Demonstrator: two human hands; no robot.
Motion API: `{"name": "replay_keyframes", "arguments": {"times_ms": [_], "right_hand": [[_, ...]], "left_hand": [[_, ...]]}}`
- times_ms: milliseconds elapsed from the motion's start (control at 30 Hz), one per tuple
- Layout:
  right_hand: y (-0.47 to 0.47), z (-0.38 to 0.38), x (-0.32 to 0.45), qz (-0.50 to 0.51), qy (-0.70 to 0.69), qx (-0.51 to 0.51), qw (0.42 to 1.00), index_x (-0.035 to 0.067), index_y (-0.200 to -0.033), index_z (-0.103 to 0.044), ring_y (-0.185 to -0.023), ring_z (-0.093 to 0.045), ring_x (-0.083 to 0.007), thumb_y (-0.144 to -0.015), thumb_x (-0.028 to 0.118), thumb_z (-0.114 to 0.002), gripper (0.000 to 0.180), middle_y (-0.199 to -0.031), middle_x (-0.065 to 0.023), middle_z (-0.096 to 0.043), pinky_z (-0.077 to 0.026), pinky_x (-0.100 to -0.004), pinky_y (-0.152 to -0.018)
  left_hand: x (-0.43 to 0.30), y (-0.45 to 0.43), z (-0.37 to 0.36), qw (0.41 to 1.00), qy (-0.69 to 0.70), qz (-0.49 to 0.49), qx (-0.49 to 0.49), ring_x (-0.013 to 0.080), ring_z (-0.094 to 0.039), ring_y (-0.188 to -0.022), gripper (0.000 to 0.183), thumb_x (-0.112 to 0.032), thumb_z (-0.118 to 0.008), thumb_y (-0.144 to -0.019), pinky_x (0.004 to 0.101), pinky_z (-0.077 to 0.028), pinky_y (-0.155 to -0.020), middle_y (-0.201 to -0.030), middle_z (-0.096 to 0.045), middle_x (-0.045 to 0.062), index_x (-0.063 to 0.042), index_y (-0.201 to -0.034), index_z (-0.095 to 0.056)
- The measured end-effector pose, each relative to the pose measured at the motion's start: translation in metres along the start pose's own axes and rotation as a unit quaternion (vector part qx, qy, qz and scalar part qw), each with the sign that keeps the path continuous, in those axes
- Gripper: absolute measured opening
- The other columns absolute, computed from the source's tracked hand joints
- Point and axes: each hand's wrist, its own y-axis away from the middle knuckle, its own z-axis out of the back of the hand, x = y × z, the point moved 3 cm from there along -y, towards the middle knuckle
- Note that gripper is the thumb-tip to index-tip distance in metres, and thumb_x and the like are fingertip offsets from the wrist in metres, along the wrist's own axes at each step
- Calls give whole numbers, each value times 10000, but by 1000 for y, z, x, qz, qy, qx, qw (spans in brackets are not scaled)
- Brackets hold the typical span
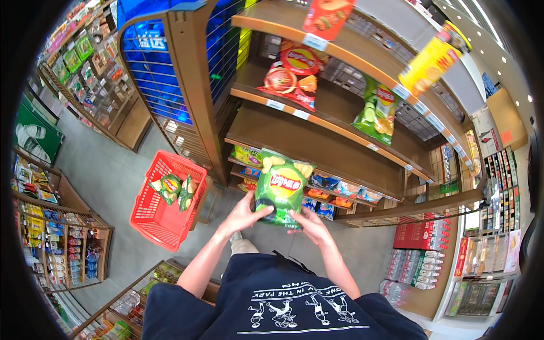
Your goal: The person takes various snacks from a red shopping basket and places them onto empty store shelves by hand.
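Between my two hands is a green bag of Lay's potato chips [280, 187], held upright by its lower part in front of the shelves. My left hand [246, 211] grips its left lower edge, thumb across the front. On the opposite side, my right hand [312, 225] holds the lower right corner. To the left, a red plastic shopping basket [146, 227] contains a dark green chip bag [168, 188] and another green bag [186, 194] beside it. What supports the basket is partly hidden.
Ahead stands a brown shelf unit [276, 123] with a red chip bag [293, 76], a green chip bag [378, 112] and a yellow chip canister [431, 59]. Lower shelves hold several snack bags [325, 180]. Bottled drinks [418, 267] are stacked at right. Snack racks [63, 238] stand at left.
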Motion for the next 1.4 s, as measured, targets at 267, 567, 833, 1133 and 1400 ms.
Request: {"name": "replay_keyframes", "arguments": {"times_ms": [267, 567, 833, 1133, 1400], "right_hand": [[-97, -40, 72, 37, 69, -69, 994, -9, -1234, -505, -936, -585, -139, -856, 390, -665, 572, -1071, -80, -602, -533, -267, -628], [-188, -33, 133, 129, 200, -255, 937, -68, -1277, -458, -1050, -591, -263, -824, 408, -662, 688, -1138, -187, -613, -449, -338, -885], [-228, -28, 112, 191, 239, -234, 923, -42, -1387, -310, -1188, -508, -308, -850, 324, -651, 733, -1235, -242, -546, -389, -335, -988], [-214, -38, 91, 284, 308, -354, 836, -74, -1295, -439, -1188, -483, -387, -832, 222, -649, 588, -1244, -290, -513, -377, -399, -1010], [-134, -69, -30, 270, 125, -251, 921, 15, -907, -626, -539, -497, -78, -932, 227, -580, 219, -638, -18, -592, -422, -257, -504]], "left_hand": [[-9, -82, 80, 969, -141, -122, -163, 175, -575, -924, 611, -304, -746, -781, 289, -485, -746, -1074, -578, 143, 67, -1189, -481], [-54, -189, 110, 951, -194, -180, -162, 290, -627, -1005, 601, -261, -734, -778, 353, -479, -878, -1052, -640, 223, 79, -1203, -478], [-17, -215, 122, 943, -267, -114, -165, 397, -528, -1121, 709, -382, -676, -813, 440, -414, -956, -1189, -552, 267, -2, -1328, -372], [-17, -175, 106, 826, -340, -334, -301, 401, -497, -1105, 507, -212, -664, -838, 427, -418, -953, -1177, -524, 249, 24, -1231, -447], [57, -39, 59, 927, -226, -183, -237, 324, -627, -773, 110, -68, -559, -878, 392, -500, -668, -851, -618, 188, 21, -942, -565]]}}
